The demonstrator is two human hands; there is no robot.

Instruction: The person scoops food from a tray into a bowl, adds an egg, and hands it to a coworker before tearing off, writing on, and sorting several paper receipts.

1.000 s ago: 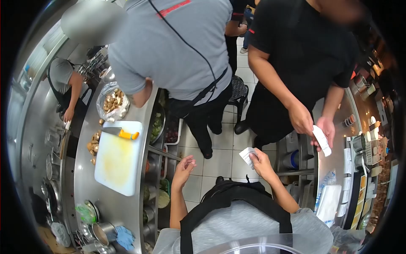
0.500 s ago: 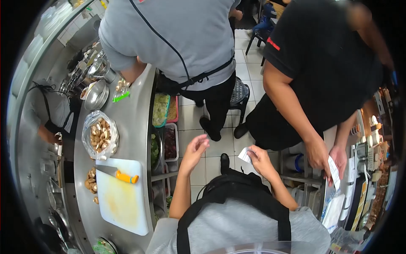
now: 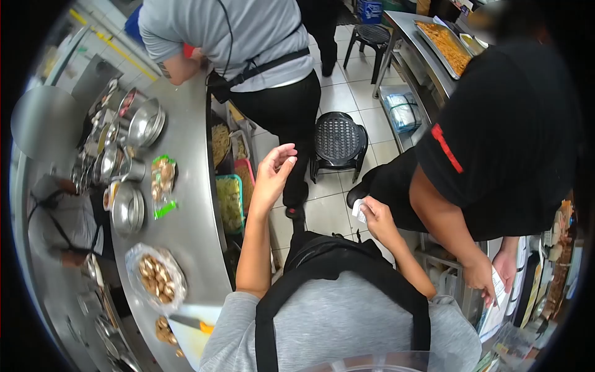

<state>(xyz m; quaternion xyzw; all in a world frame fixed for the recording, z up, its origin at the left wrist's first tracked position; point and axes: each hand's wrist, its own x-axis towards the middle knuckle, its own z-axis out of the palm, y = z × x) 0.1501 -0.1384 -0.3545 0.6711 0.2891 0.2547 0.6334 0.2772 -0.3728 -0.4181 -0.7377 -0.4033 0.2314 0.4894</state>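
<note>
My left hand (image 3: 271,178) is raised in front of me with its fingers loosely curved and apart, and nothing is in it. Between the thumb and fingers of my right hand (image 3: 380,221) is a small white paper slip (image 3: 358,211); its print is too small to read. On the steel counter to my left, a plastic bag of mushrooms (image 3: 157,278) stands beside a white cutting board (image 3: 191,341). Lying on the board is a knife with an orange handle (image 3: 206,327), partly hidden by my sleeve. Several loose mushrooms (image 3: 165,332) are near it.
A person in grey (image 3: 248,43) leans at the counter ahead. Close on my right, a person in black (image 3: 496,142) holds another paper slip (image 3: 498,286). A black stool (image 3: 340,142) stands on the tiled floor ahead. Metal bowls (image 3: 128,209) and a mushroom pack (image 3: 163,180) are on the counter.
I have moved forward along the counter; the cutting board and mushroom bag now sit lower in view. The stool has come into fuller view. My right hand still has the paper slip.
</note>
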